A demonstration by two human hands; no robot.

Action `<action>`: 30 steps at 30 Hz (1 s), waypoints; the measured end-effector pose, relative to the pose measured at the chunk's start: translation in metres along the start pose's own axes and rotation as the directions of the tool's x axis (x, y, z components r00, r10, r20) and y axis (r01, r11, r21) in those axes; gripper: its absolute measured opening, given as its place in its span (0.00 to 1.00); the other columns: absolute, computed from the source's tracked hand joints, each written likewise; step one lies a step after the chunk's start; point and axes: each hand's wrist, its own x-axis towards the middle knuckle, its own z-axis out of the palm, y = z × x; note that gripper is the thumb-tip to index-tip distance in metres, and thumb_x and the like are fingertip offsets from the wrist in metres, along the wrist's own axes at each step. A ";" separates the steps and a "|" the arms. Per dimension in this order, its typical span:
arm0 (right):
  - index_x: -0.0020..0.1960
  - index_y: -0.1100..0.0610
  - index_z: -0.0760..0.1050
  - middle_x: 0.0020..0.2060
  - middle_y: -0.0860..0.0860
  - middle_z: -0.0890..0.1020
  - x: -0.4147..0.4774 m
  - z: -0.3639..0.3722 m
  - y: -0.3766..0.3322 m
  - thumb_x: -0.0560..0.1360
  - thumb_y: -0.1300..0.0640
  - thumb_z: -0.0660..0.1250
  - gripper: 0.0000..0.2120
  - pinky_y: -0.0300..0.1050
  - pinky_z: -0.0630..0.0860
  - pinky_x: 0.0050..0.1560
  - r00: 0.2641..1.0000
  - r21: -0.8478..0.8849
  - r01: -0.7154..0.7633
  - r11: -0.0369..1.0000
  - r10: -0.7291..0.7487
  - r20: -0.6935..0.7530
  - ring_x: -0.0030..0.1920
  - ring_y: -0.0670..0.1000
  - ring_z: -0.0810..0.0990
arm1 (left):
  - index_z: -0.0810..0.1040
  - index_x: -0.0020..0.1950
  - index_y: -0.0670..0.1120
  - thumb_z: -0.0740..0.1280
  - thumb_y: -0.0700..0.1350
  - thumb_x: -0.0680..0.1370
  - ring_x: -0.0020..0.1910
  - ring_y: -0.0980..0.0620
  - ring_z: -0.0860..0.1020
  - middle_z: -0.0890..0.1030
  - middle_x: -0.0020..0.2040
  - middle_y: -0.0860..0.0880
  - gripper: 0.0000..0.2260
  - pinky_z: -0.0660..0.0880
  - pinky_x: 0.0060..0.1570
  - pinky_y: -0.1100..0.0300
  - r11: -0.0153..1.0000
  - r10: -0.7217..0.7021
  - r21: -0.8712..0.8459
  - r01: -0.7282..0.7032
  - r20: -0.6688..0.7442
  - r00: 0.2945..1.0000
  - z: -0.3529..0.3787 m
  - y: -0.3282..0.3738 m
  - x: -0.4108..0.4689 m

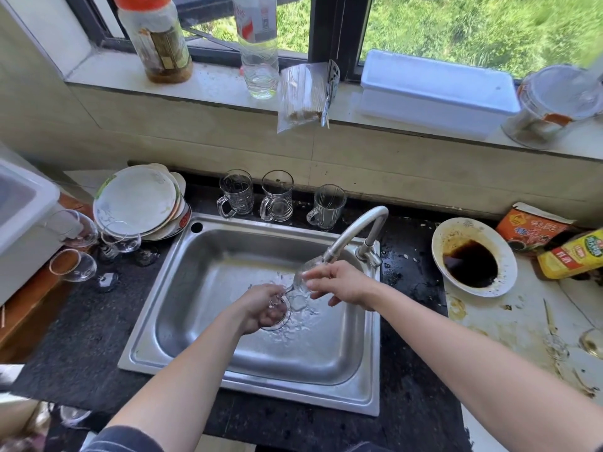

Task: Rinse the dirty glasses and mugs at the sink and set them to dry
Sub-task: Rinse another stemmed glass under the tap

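As left hand (259,309) grips its stem, the glass (301,283) slants (bowl toward faucet (355,230)).

- The left hand (261,308) holds the foot of a stemmed glass (301,276) over the sink (202,256).
- The right hand (339,283) pinches the round top of the glass, right under the tap (355,233).
- Water splashes in the sink below the hands.
- Three glass mugs (277,200) stand in a row behind the sink.
- Dirty plates (137,200) lean at the left.
- A bowl (456,230) with dark sauce sits at the right.
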 end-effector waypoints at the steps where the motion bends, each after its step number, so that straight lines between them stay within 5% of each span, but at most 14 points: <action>1: 0.47 0.53 0.82 0.50 0.52 0.85 -0.001 -0.002 0.000 0.76 0.51 0.70 0.07 0.37 0.74 0.34 1.000 0.005 -0.015 1.000 0.015 0.000 0.45 0.50 0.86 | 0.71 0.49 0.45 0.59 0.48 0.81 0.21 0.56 0.60 0.69 0.32 0.46 0.07 0.51 0.19 0.70 0.998 -0.048 0.046 0.046 0.036 0.998 -0.002 -0.001 -0.003; 4: 0.44 0.60 0.81 0.43 0.54 0.86 0.001 0.001 -0.003 0.77 0.48 0.68 0.15 0.37 0.70 0.31 0.985 0.112 -0.022 0.994 0.040 -0.167 0.36 0.51 0.85 | 0.69 0.42 0.47 0.60 0.52 0.80 0.22 0.55 0.60 0.67 0.29 0.48 0.11 0.54 0.22 0.67 0.998 -0.046 0.039 0.044 0.041 0.998 0.002 -0.001 -0.007; 6: 0.45 0.59 0.78 0.43 0.53 0.84 0.004 0.003 0.001 0.76 0.47 0.69 0.14 0.38 0.70 0.31 0.960 0.147 -0.042 0.988 0.081 -0.269 0.36 0.50 0.85 | 0.68 0.41 0.46 0.62 0.46 0.78 0.21 0.53 0.62 0.68 0.29 0.48 0.08 0.56 0.26 0.64 0.994 0.103 -0.009 -0.104 -0.104 0.989 0.011 0.003 -0.007; 9: 0.54 0.55 0.76 0.49 0.50 0.81 0.006 -0.003 0.015 0.73 0.46 0.72 0.16 0.43 0.76 0.37 0.920 -0.014 -0.114 0.993 0.100 -0.379 0.47 0.52 0.84 | 0.68 0.37 0.46 0.65 0.44 0.72 0.28 0.49 0.66 0.69 0.31 0.48 0.07 0.60 0.30 0.58 0.856 0.475 0.383 -0.348 -0.314 0.822 0.019 0.017 -0.016; 13: 0.66 0.50 0.73 0.61 0.47 0.79 -0.001 -0.017 0.030 0.76 0.48 0.70 0.20 0.49 0.76 0.57 0.897 -0.404 -0.232 0.885 0.034 -0.440 0.59 0.50 0.78 | 0.68 0.37 0.48 0.65 0.46 0.70 0.36 0.44 0.73 0.75 0.33 0.48 0.07 0.68 0.35 0.56 0.516 0.715 0.812 -0.272 -0.234 0.659 0.030 0.037 -0.041; 17: 0.65 0.47 0.74 0.59 0.48 0.79 -0.007 -0.018 0.032 0.75 0.53 0.67 0.18 0.49 0.76 0.54 0.903 -0.521 -0.229 0.822 -0.020 -0.428 0.57 0.52 0.78 | 0.66 0.39 0.49 0.65 0.47 0.72 0.37 0.44 0.70 0.73 0.36 0.50 0.07 0.64 0.36 0.57 0.270 0.800 0.940 -0.210 -0.098 0.592 0.044 0.047 -0.055; 21: 0.68 0.48 0.71 0.62 0.50 0.76 -0.009 -0.015 0.036 0.77 0.52 0.66 0.20 0.49 0.74 0.54 0.913 -0.612 -0.197 0.766 -0.084 -0.400 0.60 0.53 0.76 | 0.66 0.40 0.50 0.65 0.49 0.73 0.37 0.46 0.68 0.72 0.38 0.52 0.09 0.63 0.38 0.57 0.183 0.839 0.963 -0.200 -0.047 0.542 0.051 0.053 -0.062; 24: 0.69 0.49 0.70 0.64 0.51 0.74 -0.012 -0.015 0.039 0.77 0.52 0.64 0.21 0.49 0.73 0.55 0.917 -0.628 -0.181 0.757 -0.101 -0.385 0.62 0.54 0.74 | 0.66 0.40 0.48 0.65 0.49 0.74 0.38 0.46 0.69 0.73 0.39 0.52 0.09 0.64 0.38 0.56 0.182 0.854 0.959 -0.217 -0.045 0.519 0.055 0.054 -0.064; 26: 0.69 0.49 0.70 0.63 0.51 0.74 -0.014 -0.016 0.039 0.77 0.52 0.64 0.20 0.48 0.73 0.55 0.917 -0.620 -0.174 0.766 -0.104 -0.385 0.62 0.54 0.74 | 0.67 0.40 0.47 0.65 0.47 0.73 0.37 0.45 0.70 0.75 0.37 0.50 0.07 0.65 0.37 0.56 0.272 0.846 0.930 -0.247 -0.109 0.522 0.055 0.055 -0.061; 28: 0.67 0.49 0.71 0.61 0.50 0.76 -0.015 -0.018 0.041 0.77 0.52 0.65 0.19 0.47 0.74 0.54 0.911 -0.572 -0.154 0.805 -0.109 -0.398 0.60 0.53 0.76 | 0.68 0.39 0.45 0.63 0.44 0.74 0.36 0.44 0.70 0.74 0.34 0.48 0.06 0.65 0.37 0.56 0.491 0.767 0.821 -0.290 -0.249 0.592 0.051 0.055 -0.052; 30: 0.66 0.51 0.73 0.61 0.48 0.78 -0.015 -0.020 0.041 0.76 0.55 0.66 0.18 0.44 0.74 0.54 0.897 -0.413 -0.090 0.906 -0.107 -0.430 0.60 0.51 0.77 | 0.67 0.37 0.45 0.60 0.43 0.75 0.29 0.47 0.68 0.70 0.33 0.47 0.07 0.64 0.31 0.60 0.765 0.573 0.561 -0.318 -0.366 0.733 0.045 0.053 -0.043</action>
